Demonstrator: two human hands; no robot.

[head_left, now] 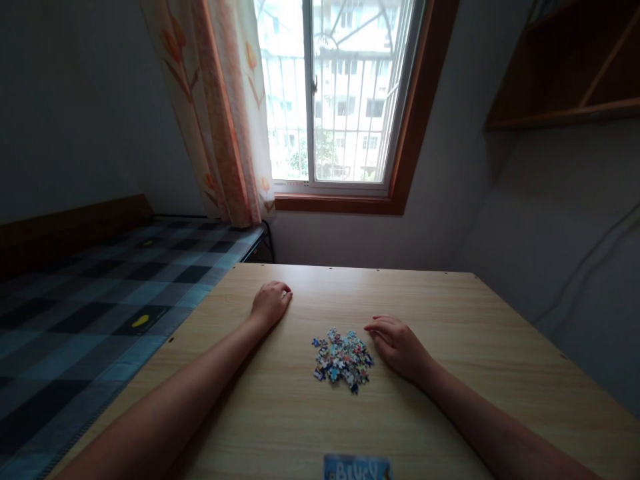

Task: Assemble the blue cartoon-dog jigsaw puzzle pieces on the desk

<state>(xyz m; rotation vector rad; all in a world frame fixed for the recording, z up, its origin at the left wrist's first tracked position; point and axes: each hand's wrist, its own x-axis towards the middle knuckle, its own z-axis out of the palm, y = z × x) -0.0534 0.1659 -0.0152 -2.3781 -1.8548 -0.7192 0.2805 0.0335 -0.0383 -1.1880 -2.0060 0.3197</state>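
Note:
A heap of small jigsaw puzzle pieces (343, 358), mostly blue and white with touches of red, lies loose on the wooden table (280, 413). My left hand (271, 301) rests on the tabletop behind and to the left of the heap, its fingers curled inward and nothing seen in them. Just right of the pieces, my right hand (397, 343) lies with its fingers partly stretched and apart, pointing toward the heap without holding anything. At the near edge of the picture, a blue puzzle box (357, 468) with white lettering is only partly visible.
A bed with a checked cover (200, 273) stands along the table's left side. Beyond the far edge are a wall, a barred window (350, 100) and a flowered curtain (220, 113). A wooden shelf (565, 115) hangs at upper right; a cable (590, 257) runs down the right wall.

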